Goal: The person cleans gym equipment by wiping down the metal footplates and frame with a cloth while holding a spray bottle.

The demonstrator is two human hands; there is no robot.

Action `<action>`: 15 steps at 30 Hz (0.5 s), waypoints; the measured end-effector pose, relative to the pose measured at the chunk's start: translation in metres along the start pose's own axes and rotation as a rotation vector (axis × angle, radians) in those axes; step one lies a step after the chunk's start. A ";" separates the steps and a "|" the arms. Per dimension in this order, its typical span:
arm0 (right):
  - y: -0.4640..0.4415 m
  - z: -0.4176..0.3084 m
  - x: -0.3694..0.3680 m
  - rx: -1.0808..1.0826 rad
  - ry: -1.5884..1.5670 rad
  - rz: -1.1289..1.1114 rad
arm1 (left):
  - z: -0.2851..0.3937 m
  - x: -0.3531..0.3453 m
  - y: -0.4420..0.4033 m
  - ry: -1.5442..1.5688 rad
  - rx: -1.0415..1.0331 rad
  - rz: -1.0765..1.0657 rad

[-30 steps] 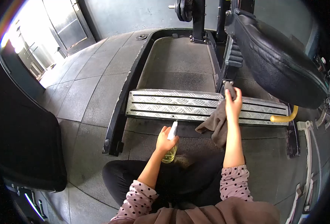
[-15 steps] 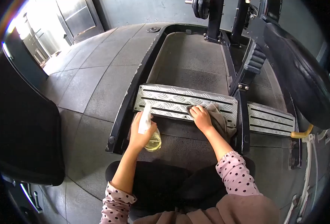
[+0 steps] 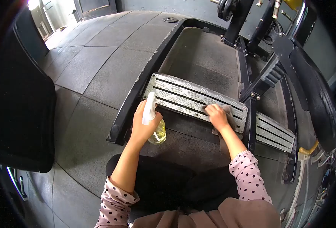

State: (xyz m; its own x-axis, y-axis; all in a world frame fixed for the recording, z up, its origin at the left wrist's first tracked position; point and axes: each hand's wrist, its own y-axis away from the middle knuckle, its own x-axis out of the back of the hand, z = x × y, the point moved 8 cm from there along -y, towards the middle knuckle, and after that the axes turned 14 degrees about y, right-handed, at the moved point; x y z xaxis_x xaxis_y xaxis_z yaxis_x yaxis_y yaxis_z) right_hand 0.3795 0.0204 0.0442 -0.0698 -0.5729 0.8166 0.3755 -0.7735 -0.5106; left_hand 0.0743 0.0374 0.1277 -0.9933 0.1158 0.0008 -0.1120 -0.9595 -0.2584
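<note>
A clear spray bottle (image 3: pixel 159 133) with a white trigger head and yellowish liquid is held upright in my left hand (image 3: pixel 145 123), whose fingers wrap its neck. It is just in front of the left end of a silver tread-pattern footplate (image 3: pixel 190 98) with black grip strips. Toward the plate's right end, my right hand (image 3: pixel 217 116) is closed on a grey-brown cloth (image 3: pixel 230 118) and presses it against the plate. Part of the cloth hangs over the front edge, and my palm hides some of it.
The footplate belongs to a black metal machine frame (image 3: pixel 152 62) on dark floor tiles. A second, smaller footplate (image 3: pixel 276 131) lies to the right, below a black pad (image 3: pixel 314 91) and a yellow handle (image 3: pixel 308 148). A black padded seat (image 3: pixel 23 106) stands at the left.
The view has turned, so the machine looks tilted. My right hand and the cloth have shifted slightly right along the plate, and the cloth is more bunched. The bottle stays in my left hand.
</note>
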 end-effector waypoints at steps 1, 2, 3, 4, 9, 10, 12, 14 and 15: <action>0.001 0.007 -0.001 -0.046 0.040 -0.021 | 0.002 0.004 0.001 -0.006 0.017 0.001; 0.002 0.006 -0.003 -0.072 0.035 -0.009 | 0.006 0.007 0.001 -0.008 0.035 0.002; 0.003 0.005 -0.002 -0.100 0.034 -0.001 | 0.007 0.007 0.000 -0.006 0.055 -0.001; 0.003 -0.001 -0.001 -0.104 0.026 0.010 | 0.011 0.005 -0.002 -0.092 -0.006 -0.021; 0.001 -0.019 -0.003 -0.020 0.040 0.014 | 0.008 -0.003 -0.004 -0.071 -0.072 -0.035; 0.000 -0.014 -0.004 0.007 0.044 -0.013 | 0.007 -0.001 -0.003 -0.056 -0.089 -0.032; 0.000 0.002 -0.004 0.004 0.040 -0.043 | 0.010 0.004 0.001 -0.006 -0.012 0.006; 0.005 0.013 -0.008 -0.094 0.057 -0.056 | 0.017 0.008 0.002 -0.021 -0.047 0.049; 0.004 0.012 -0.005 -0.130 0.071 -0.068 | 0.019 0.008 0.001 -0.023 -0.064 0.067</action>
State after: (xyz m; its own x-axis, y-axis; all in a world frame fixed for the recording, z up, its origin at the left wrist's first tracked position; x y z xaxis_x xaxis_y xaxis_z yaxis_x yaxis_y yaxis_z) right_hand 0.3922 0.0235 0.0408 -0.1573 -0.5324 0.8318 0.2454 -0.8369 -0.4893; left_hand 0.0653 0.0323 0.1461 -0.9989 0.0457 0.0036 -0.0444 -0.9465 -0.3197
